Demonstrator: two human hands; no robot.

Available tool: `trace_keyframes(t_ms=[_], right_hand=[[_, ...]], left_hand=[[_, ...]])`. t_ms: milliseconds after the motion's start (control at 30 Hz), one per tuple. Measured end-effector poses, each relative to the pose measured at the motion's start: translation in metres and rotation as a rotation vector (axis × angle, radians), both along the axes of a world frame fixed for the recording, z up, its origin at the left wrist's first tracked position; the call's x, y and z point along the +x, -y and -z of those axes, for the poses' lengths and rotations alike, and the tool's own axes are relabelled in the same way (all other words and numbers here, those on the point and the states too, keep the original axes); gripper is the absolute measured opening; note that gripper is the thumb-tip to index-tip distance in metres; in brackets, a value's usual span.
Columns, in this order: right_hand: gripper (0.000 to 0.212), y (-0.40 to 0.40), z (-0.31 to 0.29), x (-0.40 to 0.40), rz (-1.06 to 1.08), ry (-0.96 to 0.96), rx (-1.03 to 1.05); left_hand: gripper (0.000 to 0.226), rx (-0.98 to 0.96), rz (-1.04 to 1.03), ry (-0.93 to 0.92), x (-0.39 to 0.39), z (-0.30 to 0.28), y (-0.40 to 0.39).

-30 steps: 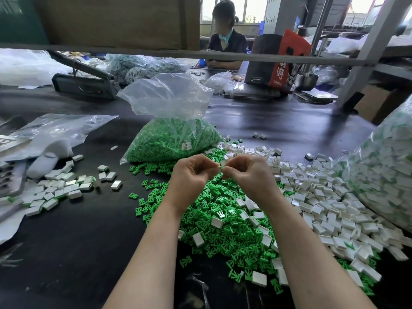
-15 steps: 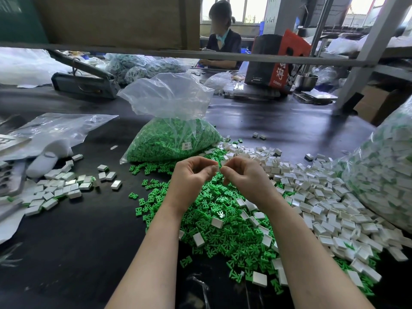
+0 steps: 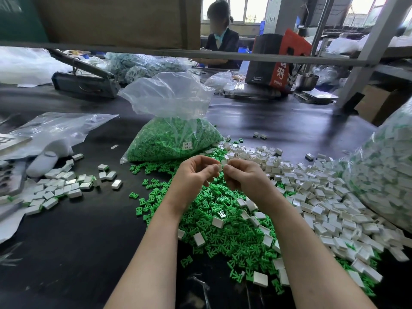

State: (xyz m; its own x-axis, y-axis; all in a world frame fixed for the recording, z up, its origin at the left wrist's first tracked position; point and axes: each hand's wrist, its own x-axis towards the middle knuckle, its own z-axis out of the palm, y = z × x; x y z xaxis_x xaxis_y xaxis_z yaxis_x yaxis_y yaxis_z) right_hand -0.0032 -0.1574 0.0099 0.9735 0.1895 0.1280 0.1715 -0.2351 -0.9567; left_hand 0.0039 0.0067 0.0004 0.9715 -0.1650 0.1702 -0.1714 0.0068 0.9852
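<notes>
Both hands meet just in front of the green-parts bag (image 3: 174, 141), raised off the bench (image 3: 66, 241), prob. so the tiny bits line up in clear view. Left hand (image 3: 194, 177) & right hand (image 3: 247, 181) have fingers (image 3: 212, 170) curled tight, pinching one white cap (image 3: 220, 167) between them. A green insert may be in there too, but it's too small to tell. Loose green pile (image 3: 223, 221) lies nearer than the bag, under the wrists for quick grabs; white caps (image 3: 312, 190) right of the bag, done pieces (image 3: 60, 188) left of it.
</notes>
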Motion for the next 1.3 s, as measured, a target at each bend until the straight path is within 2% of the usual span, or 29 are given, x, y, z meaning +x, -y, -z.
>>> trace_keyframes(t_ms=[200,367,500,733,833,1000,1300], right_hand=[[0.031,-0.003,0.0,0.0,-0.025,-0.017,0.071],[0.032,-0.005,0.0,-0.002,-0.03,-0.075,0.123],[0.025,-0.005,0.002,-0.003,-0.019,-0.142,0.193],[0.025,0.003,0.01,-0.002,-0.068,-0.213,0.188],[0.026,0.005,0.013,0.0,-0.077,-0.207,0.193],[0.013,0.009,0.016,0.001,-0.127,-0.165,0.171],[0.016,0.012,0.017,0.0,-0.149,-0.177,0.172]], left_hand=[[0.033,0.151,0.123,-0.055,-0.006,-0.005,0.006],[0.031,0.107,0.125,-0.078,-0.006,-0.003,0.011],[0.034,0.127,0.163,-0.082,-0.004,0.001,0.011],[0.034,0.13,0.205,-0.1,-0.002,0.006,0.011],[0.029,0.136,0.224,-0.105,-0.001,0.006,0.01],[0.031,0.126,0.249,-0.107,-0.002,0.004,0.009],[0.027,0.189,0.27,-0.071,-0.003,0.004,0.008]])
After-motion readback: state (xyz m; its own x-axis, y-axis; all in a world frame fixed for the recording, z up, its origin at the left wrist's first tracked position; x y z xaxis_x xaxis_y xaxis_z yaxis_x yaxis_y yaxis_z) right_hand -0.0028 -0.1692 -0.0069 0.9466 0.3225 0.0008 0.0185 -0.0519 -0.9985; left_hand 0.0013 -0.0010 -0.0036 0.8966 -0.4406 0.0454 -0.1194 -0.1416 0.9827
